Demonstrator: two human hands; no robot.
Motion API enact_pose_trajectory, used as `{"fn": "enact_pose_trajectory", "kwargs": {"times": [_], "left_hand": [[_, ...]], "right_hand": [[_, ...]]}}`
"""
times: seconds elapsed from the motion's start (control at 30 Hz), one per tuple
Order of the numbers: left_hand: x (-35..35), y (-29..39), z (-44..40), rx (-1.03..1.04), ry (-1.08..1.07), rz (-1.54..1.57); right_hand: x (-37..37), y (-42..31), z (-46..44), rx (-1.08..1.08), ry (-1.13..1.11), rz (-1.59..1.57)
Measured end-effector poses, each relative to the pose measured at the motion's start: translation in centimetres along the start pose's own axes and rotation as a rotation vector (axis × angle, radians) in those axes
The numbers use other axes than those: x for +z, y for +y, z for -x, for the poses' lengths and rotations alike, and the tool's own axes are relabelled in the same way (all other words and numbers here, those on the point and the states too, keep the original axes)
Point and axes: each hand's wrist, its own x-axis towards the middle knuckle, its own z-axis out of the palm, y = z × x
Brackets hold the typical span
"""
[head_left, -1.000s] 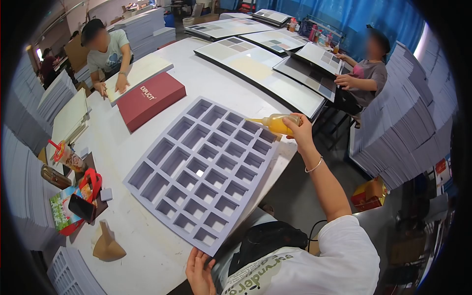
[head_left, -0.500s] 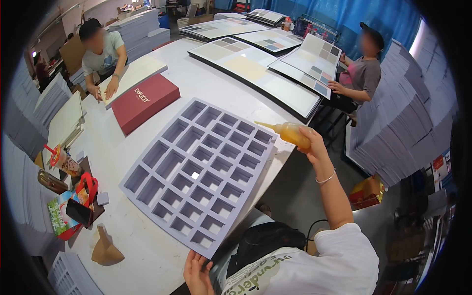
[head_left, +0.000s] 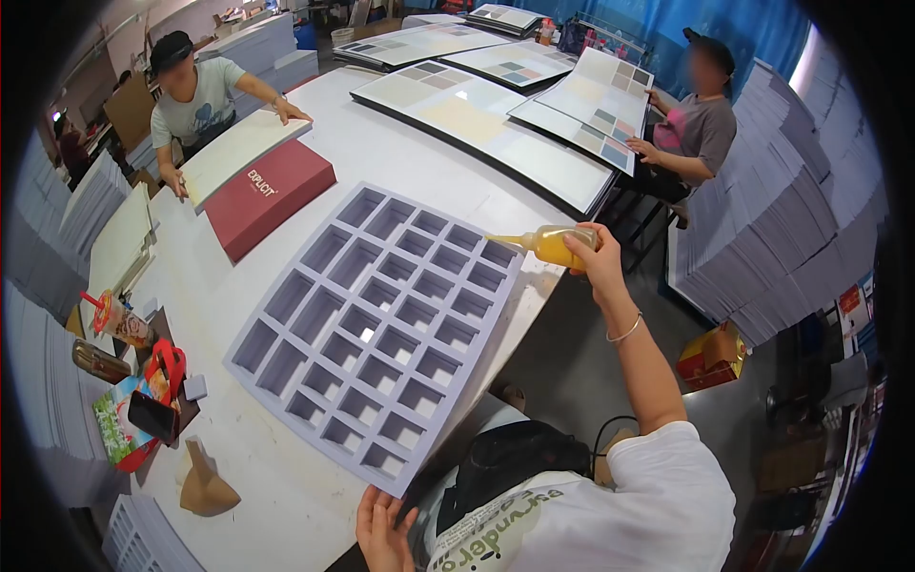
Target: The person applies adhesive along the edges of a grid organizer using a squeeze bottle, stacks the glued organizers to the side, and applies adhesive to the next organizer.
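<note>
My right hand [head_left: 600,259] is wrapped round a clear squeeze bottle [head_left: 564,246] of yellow liquid. The bottle lies nearly level, its thin nozzle pointing left over the far right corner of a pale grey-lilac compartment tray [head_left: 431,332]. Whether the tip touches the tray I cannot tell. The tray rests on the white table, split into several rectangular cells, longer ones on its left side. At its near corner, the fingertips of my left hand [head_left: 383,532] touch the edge, fingers loosely bent and apart.
A maroon box [head_left: 271,198] lies beyond the tray. Across the table, a person holds a cream board [head_left: 243,157]. Another person sits at right by sample boards [head_left: 496,133]. At left are a drink cup [head_left: 124,322], a phone [head_left: 152,417] and a brown scoop-shaped piece [head_left: 205,484].
The bottle's rear end has risen, making it more level. The person across has spread their hands to both ends of the cream board. My view has shifted slightly; my left hand stays at the tray's corner.
</note>
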Motion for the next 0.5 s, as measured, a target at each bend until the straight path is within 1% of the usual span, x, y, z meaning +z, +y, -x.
{"fn": "enact_pose_trajectory", "kwargs": {"times": [0.03,0.13,0.23,0.33,0.43,0.47,0.5], "left_hand": [[-0.3,-0.4,0.0,0.033,-0.026,0.005],[-1.5,-1.4,-0.1,0.216,-0.189,-0.168],[-1.1,-0.7,-0.1,0.035,-0.096,-0.032],[0.1,0.2,-0.7,-0.035,-0.001,-0.048],[-0.5,-0.5,-1.2,0.002,0.009,-0.112],[-0.3,-0.1,-1.1,-0.023,0.001,-0.038],[-0.4,-0.1,-1.0,-0.027,0.007,-0.031]], "right_hand": [[0.0,-0.1,0.2,-0.001,-0.012,0.0],[0.2,-0.6,1.2,-0.005,-0.059,0.002],[0.5,-1.0,3.2,-0.004,-0.121,0.004],[1.3,-1.6,6.1,-0.01,-0.159,-0.009],[2.4,-2.7,9.1,-0.011,-0.209,0.021],[2.8,-2.4,9.9,-0.052,-0.214,-0.009],[3.2,-2.4,10.9,-0.054,-0.237,0.004]]}}
